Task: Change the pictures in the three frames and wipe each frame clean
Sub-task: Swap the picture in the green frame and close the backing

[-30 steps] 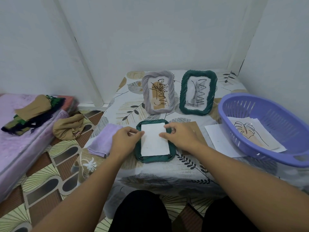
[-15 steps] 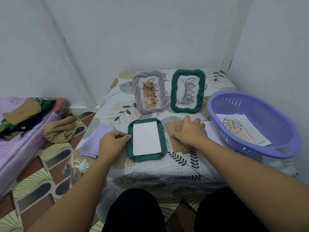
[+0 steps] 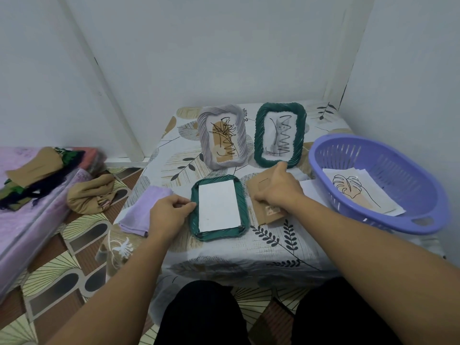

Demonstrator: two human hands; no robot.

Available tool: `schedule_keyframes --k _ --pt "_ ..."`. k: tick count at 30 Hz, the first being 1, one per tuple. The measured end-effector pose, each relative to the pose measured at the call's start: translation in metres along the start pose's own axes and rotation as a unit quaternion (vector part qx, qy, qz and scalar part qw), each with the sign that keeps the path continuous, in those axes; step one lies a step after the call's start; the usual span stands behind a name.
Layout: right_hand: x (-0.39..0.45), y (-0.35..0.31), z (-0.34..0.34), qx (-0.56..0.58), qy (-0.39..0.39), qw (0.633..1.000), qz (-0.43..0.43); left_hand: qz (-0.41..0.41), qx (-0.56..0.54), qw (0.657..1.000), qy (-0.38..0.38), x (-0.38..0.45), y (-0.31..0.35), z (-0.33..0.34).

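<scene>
A green woven frame [image 3: 243, 207] lies face down at the table's front, with a white sheet [image 3: 219, 205] set in its back. My left hand [image 3: 169, 215] grips the frame's left rim. My right hand [image 3: 278, 188] rests on the brown backing board [image 3: 271, 217] just right of that frame, thumb curled at the board's near edge. Two more frames stand at the back: a grey one [image 3: 222, 135] with a brown drawing and a green one [image 3: 280, 134] with a zigzag drawing.
A lilac cloth [image 3: 142, 210] lies left of the flat frame. A purple basket [image 3: 373, 180] with leaf pictures stands at the right, white paper [image 3: 308, 190] beside it. Clothes lie on the floor and the mattress [image 3: 32, 185] to the left. Walls close in behind and to the right.
My right hand left the white sheet and moved right onto the brown backing board. My left hand stayed at the frame's left rim. The view shifted slightly.
</scene>
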State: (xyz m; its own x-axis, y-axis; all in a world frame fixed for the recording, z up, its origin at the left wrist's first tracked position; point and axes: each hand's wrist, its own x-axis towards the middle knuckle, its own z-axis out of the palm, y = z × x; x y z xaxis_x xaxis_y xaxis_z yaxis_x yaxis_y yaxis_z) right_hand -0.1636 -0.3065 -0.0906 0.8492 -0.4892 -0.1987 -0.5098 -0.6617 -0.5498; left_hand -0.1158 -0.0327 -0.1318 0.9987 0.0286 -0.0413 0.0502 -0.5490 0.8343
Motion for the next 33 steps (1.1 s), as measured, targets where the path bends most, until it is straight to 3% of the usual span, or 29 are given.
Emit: schedule_keyframes --k 6,9,13,19,23,26,33 --pt "0.002 -0.013 -0.012 0.148 0.033 0.988 -0.016 -0.004 -0.002 1.000 -0.008 -0.001 0.002 -0.001" --pt "-0.004 -0.027 -0.012 0.321 0.003 0.947 0.000 -0.016 -0.038 0.999 0.008 -0.002 0.012 -0.007" --pt "-0.019 -0.050 0.003 0.407 -0.043 0.913 0.007 0.020 -0.097 0.995 0.011 -0.008 0.032 -0.015" --pt "-0.034 -0.071 0.024 0.436 -0.081 0.896 -0.018 -0.007 -0.183 0.972 -0.148 -0.022 0.065 -0.017" --pt "-0.030 -0.069 0.031 0.436 -0.078 0.896 -0.022 -0.024 -0.222 0.964 -0.144 -0.021 0.059 -0.015" --pt "-0.023 -0.057 0.032 0.362 -0.038 0.930 -0.048 -0.052 -0.230 0.963 -0.133 -0.017 0.046 -0.020" --pt "-0.028 -0.028 0.037 0.306 -0.071 0.947 -0.074 -0.051 -0.182 0.976 -0.105 -0.024 0.031 -0.020"
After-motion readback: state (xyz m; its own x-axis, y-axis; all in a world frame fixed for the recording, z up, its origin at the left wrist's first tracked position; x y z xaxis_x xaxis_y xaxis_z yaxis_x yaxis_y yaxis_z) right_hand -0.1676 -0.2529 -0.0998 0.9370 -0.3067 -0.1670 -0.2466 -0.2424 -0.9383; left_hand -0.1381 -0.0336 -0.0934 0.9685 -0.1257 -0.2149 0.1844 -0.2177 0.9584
